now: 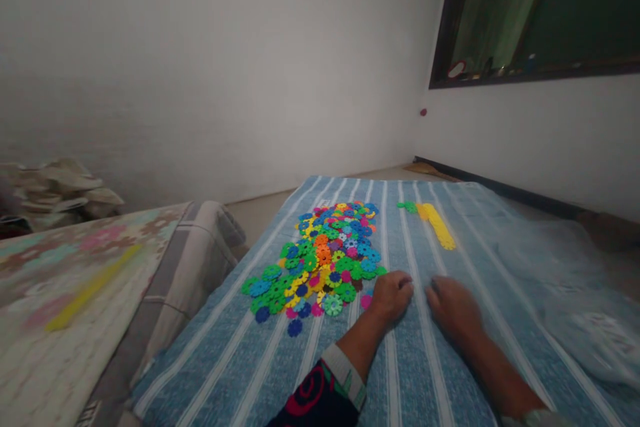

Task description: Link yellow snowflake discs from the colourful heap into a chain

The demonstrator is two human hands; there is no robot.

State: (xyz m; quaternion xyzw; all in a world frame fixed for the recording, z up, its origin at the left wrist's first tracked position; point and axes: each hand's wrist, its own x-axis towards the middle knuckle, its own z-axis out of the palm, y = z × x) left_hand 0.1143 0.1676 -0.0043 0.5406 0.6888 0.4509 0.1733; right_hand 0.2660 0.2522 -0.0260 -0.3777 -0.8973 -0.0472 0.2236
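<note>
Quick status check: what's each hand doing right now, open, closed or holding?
Left hand: looks closed, beside the colourful disc pile; no held piece visible.
Right hand: blurred; open, closed or holding cannot be told.

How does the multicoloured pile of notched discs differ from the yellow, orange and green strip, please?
The multicoloured pile of notched discs spreads wide; the yellow, orange and green strip is narrow. The pile includes blue and pink; the strip does not. Both lie on the blue striped cloth.
</note>
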